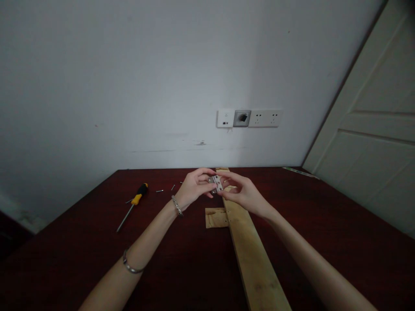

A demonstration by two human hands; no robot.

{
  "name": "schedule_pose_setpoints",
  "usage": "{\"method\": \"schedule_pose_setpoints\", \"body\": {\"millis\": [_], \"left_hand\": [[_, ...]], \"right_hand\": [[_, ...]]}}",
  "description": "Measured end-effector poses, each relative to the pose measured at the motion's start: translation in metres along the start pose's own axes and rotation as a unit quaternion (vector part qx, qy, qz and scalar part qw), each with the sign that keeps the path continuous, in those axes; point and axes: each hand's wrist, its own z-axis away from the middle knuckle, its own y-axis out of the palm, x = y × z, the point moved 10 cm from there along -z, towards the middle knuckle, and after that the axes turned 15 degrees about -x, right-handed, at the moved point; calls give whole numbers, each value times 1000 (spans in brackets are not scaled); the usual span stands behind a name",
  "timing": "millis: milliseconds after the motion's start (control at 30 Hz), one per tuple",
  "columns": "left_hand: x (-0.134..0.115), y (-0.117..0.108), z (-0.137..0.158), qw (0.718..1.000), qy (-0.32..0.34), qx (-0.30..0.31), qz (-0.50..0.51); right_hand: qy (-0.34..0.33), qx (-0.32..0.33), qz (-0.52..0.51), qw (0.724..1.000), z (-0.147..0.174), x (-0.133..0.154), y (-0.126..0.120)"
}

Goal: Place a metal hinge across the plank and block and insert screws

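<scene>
A small metal hinge point(218, 183) with screw holes is held up between both hands. My left hand point(196, 185) pinches its left side, thumb in front and fingers behind. On the other side my right hand point(243, 190) grips the right edge between thumb and fingers. Beneath the hands a long wooden board point(253, 250) runs from the near edge toward the wall. A short wood piece point(215, 217) sticks out to the left from under that board.
A screwdriver point(136, 199) with a yellow and black handle lies at the left. Several loose screws point(159, 191) are scattered near it on the dark red table point(181, 268). Behind stands a white wall with socket plates point(264, 118); a pale door point(372, 129) is at the right.
</scene>
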Motion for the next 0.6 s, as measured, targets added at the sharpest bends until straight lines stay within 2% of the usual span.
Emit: {"method": "schedule_pose_setpoints", "body": {"millis": [200, 300, 367, 433, 500, 600], "left_hand": [[1, -1, 0, 1000, 6, 2, -10], [2, -12, -5, 998, 22, -50, -34], [2, -25, -8, 989, 40, -115, -87], [4, -30, -9, 980, 28, -141, -135], [12, -22, -6, 986, -18, -113, -121], [19, -5, 1, 994, -90, -67, -16]], "right_hand": [[71, -26, -45, 996, -1, -10, -1], [66, -91, -20, 993, -3, -16, -15], [34, -148, 21, 988, -3, -15, -29], [-22, -195, 82, 977, -2, -8, -39], [-96, -222, 147, 959, 1, 6, -43], [-203, -222, 211, 930, 10, 25, -36]]}}
